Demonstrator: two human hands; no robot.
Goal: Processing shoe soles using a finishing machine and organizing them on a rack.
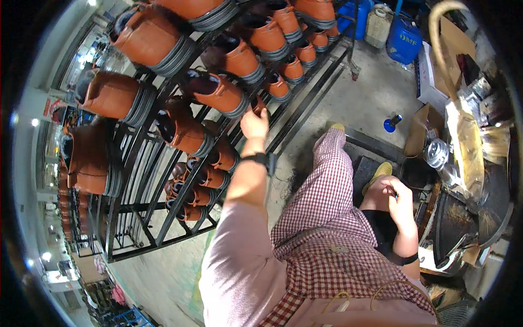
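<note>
My left hand (254,125) is stretched out to a black metal rack (158,240) of orange-brown ankle boots with grey soles. Its fingers and raised thumb close around a small brown boot (257,106), partly hidden by the hand. Just beside it, the sole of another boot (219,94) comes close to my fingers. Over my right thigh, my right hand (400,203) is curled, with a small dark thing (393,192) at the fingertips that is too small to name.
To my right stands a machine (463,147) with a curved hose and metal parts. A cardboard box (424,131) and a small blue object (390,124) are on the floor before it. Blue jugs (404,39) stand at the back. A low dark metal bar (373,144) crosses near my feet.
</note>
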